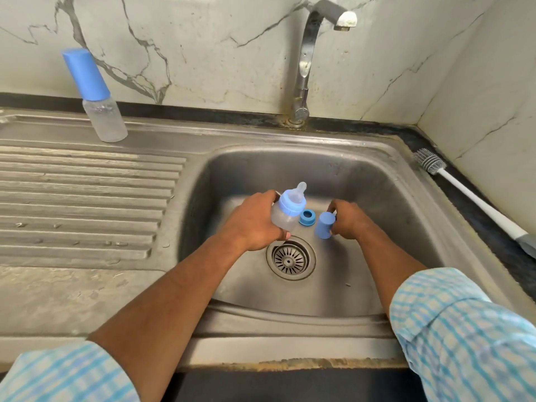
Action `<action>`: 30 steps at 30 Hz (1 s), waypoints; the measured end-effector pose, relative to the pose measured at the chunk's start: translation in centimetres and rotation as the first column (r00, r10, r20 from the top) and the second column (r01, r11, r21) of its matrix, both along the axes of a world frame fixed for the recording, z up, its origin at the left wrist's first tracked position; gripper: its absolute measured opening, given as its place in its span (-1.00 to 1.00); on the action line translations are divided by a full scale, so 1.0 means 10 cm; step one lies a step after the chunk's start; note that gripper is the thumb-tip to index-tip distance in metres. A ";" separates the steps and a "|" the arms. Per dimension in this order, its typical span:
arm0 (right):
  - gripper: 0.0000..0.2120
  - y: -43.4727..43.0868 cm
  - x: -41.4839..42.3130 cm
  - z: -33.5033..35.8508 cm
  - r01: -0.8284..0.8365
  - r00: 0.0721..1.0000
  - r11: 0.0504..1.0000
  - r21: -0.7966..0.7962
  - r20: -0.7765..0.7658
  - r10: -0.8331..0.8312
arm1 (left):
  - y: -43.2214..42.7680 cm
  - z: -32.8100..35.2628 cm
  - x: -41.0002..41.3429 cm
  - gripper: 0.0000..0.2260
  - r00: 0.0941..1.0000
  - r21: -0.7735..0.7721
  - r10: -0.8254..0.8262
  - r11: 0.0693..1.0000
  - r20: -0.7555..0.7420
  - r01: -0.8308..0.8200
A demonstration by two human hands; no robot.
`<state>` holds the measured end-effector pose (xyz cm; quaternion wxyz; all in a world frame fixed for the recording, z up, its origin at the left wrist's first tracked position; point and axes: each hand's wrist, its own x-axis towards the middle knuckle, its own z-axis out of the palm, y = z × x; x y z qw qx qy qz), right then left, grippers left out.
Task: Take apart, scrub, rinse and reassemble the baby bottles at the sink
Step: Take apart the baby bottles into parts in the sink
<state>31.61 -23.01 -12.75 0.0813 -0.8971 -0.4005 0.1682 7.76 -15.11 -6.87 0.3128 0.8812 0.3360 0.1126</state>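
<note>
My left hand (255, 224) grips a clear baby bottle (285, 214) over the steel sink basin (377, 204); the bottle carries a blue collar and a translucent teat and tilts to the right. My right hand (349, 220) holds a blue bottle cap (324, 225) just right of it, low in the basin. A separate blue collar ring (306, 218) lies on the basin floor between the two hands. A second, fully capped bottle (100, 105) stands upright on the back left of the drainboard.
The drain strainer (291, 259) sits just below my hands. A tap (307, 65) rises behind the basin with its spout turned right, no water running. A white bottle brush (470, 198) lies on the dark counter at right. The ribbed drainboard (87, 198) spreads left.
</note>
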 end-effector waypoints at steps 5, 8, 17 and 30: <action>-0.58 0.03 0.00 -0.04 -0.024 0.998 0.999 -0.023 0.059 0.025 | 0.00 0.00 0.00 -0.41 1.000 0.005 0.008 1.000 -0.015 -0.008; -0.38 0.01 0.03 -0.02 0.003 0.999 0.999 -0.050 0.040 -0.001 | -0.01 0.01 0.00 -0.43 1.000 -0.001 0.012 1.000 -0.025 -0.012; -0.54 -0.14 -0.51 0.92 0.021 0.949 0.854 0.521 -0.280 0.147 | -0.05 0.08 0.00 -0.42 0.999 0.026 0.039 0.999 -0.012 -0.039; -0.57 -0.25 -1.07 1.02 -0.021 0.953 0.818 0.575 -0.236 0.190 | -0.15 0.17 0.00 -0.65 0.998 0.091 -0.037 0.995 0.058 0.032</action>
